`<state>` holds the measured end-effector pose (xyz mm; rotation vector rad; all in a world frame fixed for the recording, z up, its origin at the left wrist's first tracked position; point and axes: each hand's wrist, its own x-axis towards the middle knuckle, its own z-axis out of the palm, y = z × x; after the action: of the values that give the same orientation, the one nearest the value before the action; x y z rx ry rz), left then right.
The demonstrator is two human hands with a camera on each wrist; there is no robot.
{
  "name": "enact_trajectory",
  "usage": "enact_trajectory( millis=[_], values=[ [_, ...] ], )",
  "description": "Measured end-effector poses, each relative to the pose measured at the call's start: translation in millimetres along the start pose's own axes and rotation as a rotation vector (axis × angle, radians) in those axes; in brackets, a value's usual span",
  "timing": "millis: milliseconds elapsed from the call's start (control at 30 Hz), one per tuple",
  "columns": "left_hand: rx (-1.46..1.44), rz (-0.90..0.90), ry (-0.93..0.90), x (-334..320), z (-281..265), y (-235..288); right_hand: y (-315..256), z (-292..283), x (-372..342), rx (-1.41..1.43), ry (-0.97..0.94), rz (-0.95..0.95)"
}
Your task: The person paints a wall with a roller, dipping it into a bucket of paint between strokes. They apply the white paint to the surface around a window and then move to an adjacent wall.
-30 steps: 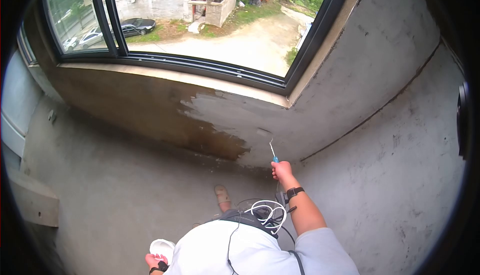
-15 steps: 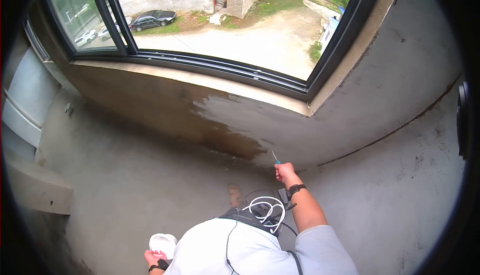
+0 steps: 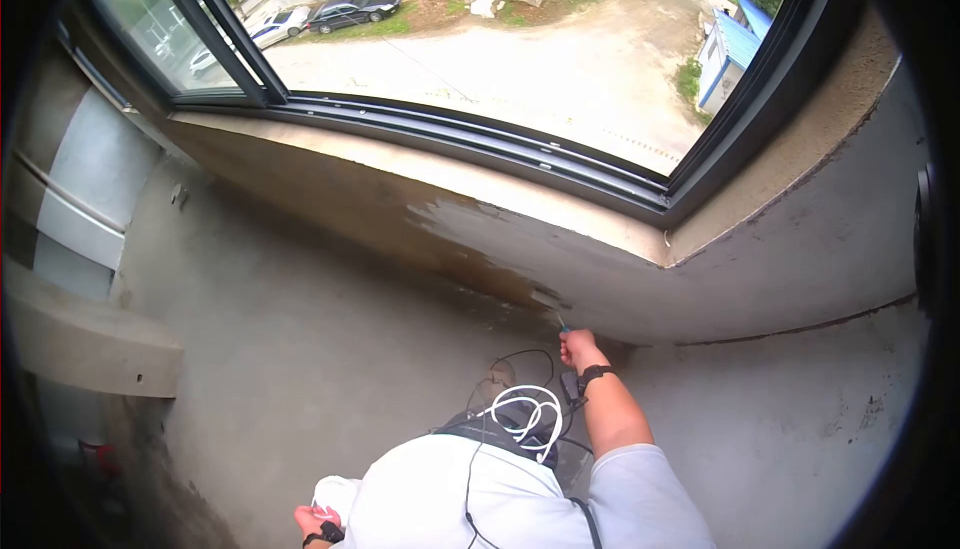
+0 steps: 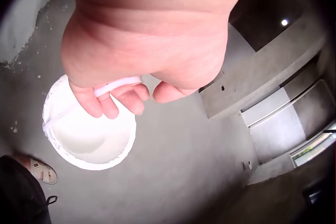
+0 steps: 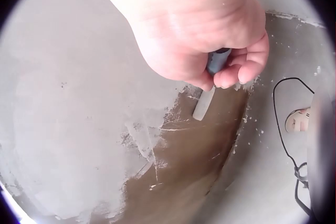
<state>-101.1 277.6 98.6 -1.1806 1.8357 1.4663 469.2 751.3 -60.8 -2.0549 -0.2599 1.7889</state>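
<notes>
In the right wrist view my right hand (image 5: 202, 35) grips the blue handle (image 5: 218, 61) of a small roller. Its pale roller head (image 5: 203, 104) lies over the brown part of the wall (image 5: 194, 140), beside the grey coated part (image 5: 79, 87). The head view shows the roller head (image 3: 546, 298) low on the wall under the window. My left hand (image 4: 147, 50) has its fingers curled round the pale handle (image 4: 121, 83) of a white bucket (image 4: 92, 164), which hangs below it with white contents inside. In the head view that hand (image 3: 318, 522) is low, beside the white shirt.
A window (image 3: 400, 139) with a sill stands above the wall. Grey floor (image 3: 300, 329) runs to a low concrete ledge (image 3: 90, 344) at the left. A white cable (image 3: 540, 404) and black cords hang at the waist. A sandalled foot (image 4: 43, 171) is on the floor.
The head view has turned, so the window and wall corner sit further right. My right hand and the roller are lower along the wall. The left hand still holds the bucket.
</notes>
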Motion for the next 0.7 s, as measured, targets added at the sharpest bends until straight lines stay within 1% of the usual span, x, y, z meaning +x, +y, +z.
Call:
enact_trajectory(
  millis=[133, 200, 233, 300, 333, 400, 433, 500, 567, 700],
  values=[
    [-0.040, -0.008, 0.002, -12.1, -2.0, 10.8, -1.4, 11.0, 17.1, 0.022, 0.001, 0.040],
    [-0.010, -0.040, -0.060, -10.2, -4.8, 14.5, -1.6, 12.7, 21.5, 0.030, 0.002, 0.058],
    [-0.006, -0.036, -0.061, -13.1, 0.6, 14.8, -2.3, 13.7, 22.6, 0.023, 0.007, 0.069],
    [-0.024, 0.022, 0.009, -17.3, 13.2, 12.0, -3.4, 10.5, 24.1, 0.022, 0.018, 0.081],
    [-0.015, 0.024, 0.005, -15.9, 18.4, 13.9, -0.9, 8.7, 25.9, 0.031, 0.011, 0.079],
    [-0.018, -0.004, -0.086, -10.9, 34.8, 19.6, 1.3, 1.7, 29.9, 0.052, 0.014, 0.076],
    [-0.003, -0.003, -0.093, -7.6, 44.4, 23.5, 1.9, -2.7, 25.8, 0.064, -0.001, 0.072],
    [0.008, -0.073, -0.103, 0.4, 67.2, 31.6, 4.8, -14.1, 16.0, 0.096, 0.002, 0.070],
    [0.072, -0.057, -0.133, 5.9, 93.6, 40.4, 5.9, -26.8, 1.6, 0.031, -0.025, 0.033],
    [0.212, -0.048, -0.224, 19.8, 156.7, 62.2, 23.6, -49.0, -31.0, 0.144, 0.006, 0.019]
  ],
)
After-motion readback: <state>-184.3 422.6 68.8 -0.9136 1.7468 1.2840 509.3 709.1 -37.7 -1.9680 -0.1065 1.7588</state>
